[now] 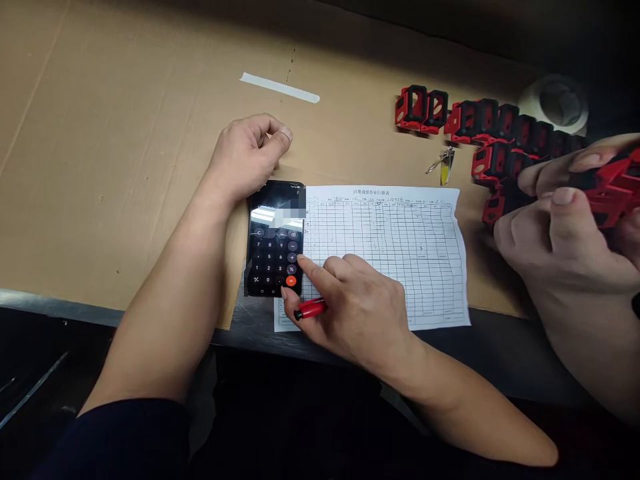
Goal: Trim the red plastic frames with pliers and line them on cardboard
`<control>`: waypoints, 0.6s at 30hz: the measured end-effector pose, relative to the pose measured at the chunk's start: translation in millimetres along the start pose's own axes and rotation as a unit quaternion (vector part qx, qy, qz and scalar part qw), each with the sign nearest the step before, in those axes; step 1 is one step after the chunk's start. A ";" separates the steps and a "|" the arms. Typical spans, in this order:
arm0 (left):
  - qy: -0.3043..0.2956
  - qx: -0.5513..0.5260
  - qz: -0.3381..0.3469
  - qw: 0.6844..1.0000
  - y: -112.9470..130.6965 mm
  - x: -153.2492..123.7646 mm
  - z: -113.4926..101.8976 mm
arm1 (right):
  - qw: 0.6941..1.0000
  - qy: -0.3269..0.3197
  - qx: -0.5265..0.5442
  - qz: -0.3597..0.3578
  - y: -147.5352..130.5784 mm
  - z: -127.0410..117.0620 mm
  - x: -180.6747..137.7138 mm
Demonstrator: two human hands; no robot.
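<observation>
A black phone [275, 237] showing a calculator lies on the cardboard-covered bench. My right hand [350, 310] is closed round a red pen [310, 309], and its index finger reaches to the phone's right-hand keys. My left hand [247, 155] rests just above the phone in a loose fist, with nothing visible in it. A printed form sheet [400, 247] with a grid lies under my right hand, to the right of the phone.
Another person's hands [565, 220] at the right edge hold a red and black plastic part [613, 187]. Several similar parts [480, 127] lie in a row behind. A small metal clip [443, 163], a tape strip [279, 87] and a tape roll [557, 100] lie on the cardboard [100, 133].
</observation>
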State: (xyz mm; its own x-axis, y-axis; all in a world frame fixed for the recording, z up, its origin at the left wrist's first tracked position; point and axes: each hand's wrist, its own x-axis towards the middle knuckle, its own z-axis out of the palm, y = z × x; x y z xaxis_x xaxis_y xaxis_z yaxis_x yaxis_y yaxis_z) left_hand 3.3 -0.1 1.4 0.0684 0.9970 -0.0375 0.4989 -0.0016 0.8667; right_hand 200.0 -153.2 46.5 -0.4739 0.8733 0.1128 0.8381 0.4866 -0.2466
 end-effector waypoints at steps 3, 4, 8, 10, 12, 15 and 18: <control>0.004 -0.003 -0.002 1.000 -0.8 -0.5 -0.6 | 1.000 -0.012 0.005 -0.011 -0.1 2.3 -0.4; 0.004 -0.004 -0.001 1.000 -1.4 -0.6 -0.8 | 1.000 -0.018 0.007 -0.015 -0.6 3.1 -0.4; 0.001 -0.007 0.006 1.000 -3.6 -1.0 -1.8 | 0.999 -0.044 0.006 -0.019 -2.2 4.2 -0.5; -0.001 -0.004 0.008 1.000 -3.6 -1.0 -2.4 | 0.999 -0.043 0.008 -0.021 -2.4 3.7 -0.9; -0.001 -0.001 0.010 1.000 -3.1 -0.9 -2.8 | 0.999 -0.019 0.021 -0.032 -2.6 3.0 -1.9; 0.000 0.002 0.012 1.000 -3.4 -0.9 -3.1 | 0.997 0.026 0.047 -0.059 -3.6 1.8 -3.5; -0.005 0.002 0.016 1.000 -5.5 -1.0 -3.0 | 0.993 0.056 0.063 -0.084 -5.0 0.9 -4.3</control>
State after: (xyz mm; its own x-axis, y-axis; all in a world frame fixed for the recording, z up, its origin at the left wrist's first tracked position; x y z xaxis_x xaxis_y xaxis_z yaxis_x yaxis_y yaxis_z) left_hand -2.2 -0.8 -1.8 0.0927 0.9956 -0.0145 0.4993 -0.0339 0.8658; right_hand 197.6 -159.4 46.5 -0.5651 0.7808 0.2665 0.7058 0.6248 -0.3339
